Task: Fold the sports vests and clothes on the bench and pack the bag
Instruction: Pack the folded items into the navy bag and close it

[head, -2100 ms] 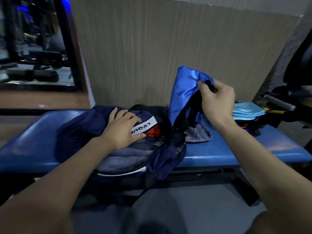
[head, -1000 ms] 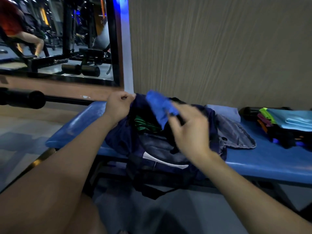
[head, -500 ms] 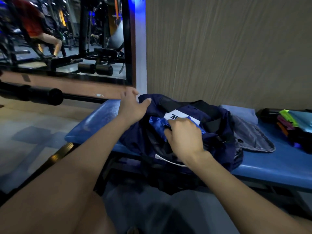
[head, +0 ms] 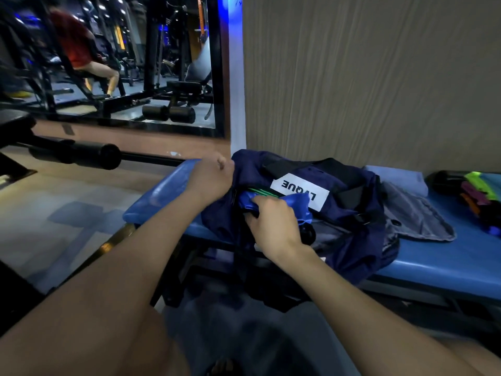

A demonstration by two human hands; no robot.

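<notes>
A navy bag (head: 349, 213) with a white label reading LVQUE lies on the blue padded bench (head: 433, 259), its near side sagging over the front edge and its mouth pulled open toward the person. In that opening sits a bright blue garment (head: 273, 202), with a strip of green cloth (head: 261, 191) showing just behind it. The right hand (head: 273, 226) has its fingers curled into the blue garment, pressing it down inside the bag. The left hand (head: 210, 179) grips the bag's left rim with closed fingers, holding the fabric up at the far left of the opening. Just to the right of the bag, touching it, a grey flap of fabric (head: 417, 218) lies flat on the bench, and behind it rests a pale blue folded cloth (head: 398, 179). At the bench's far right edge sits a stack of coloured clothes (head: 479, 194), green, purple and light blue, well apart from the bag. A wood-grain wall panel (head: 366, 77) stands behind the bench, and a mirror (head: 108, 58) to its left shows gym machines.
</notes>
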